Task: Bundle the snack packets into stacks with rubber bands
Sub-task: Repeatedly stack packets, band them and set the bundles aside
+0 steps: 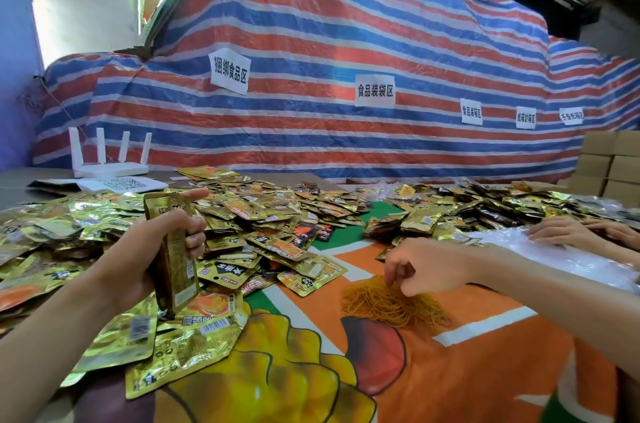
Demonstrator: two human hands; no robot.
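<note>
My left hand (145,249) grips a stack of gold snack packets (175,270), held upright on edge above the table. My right hand (422,265) reaches down with curled fingers and pinches at the top of a heap of thin orange rubber bands (391,303) on the orange cloth. A big spread of loose gold and black snack packets (270,214) covers the table to the left and behind both hands.
The table wears an orange, green and yellow printed cloth (450,370). Another person's hands (581,232) rest on clear plastic bags (568,256) at the right. A white router (110,162) and papers stand at back left, cardboard boxes (609,166) at back right, a striped tarp (346,58) behind.
</note>
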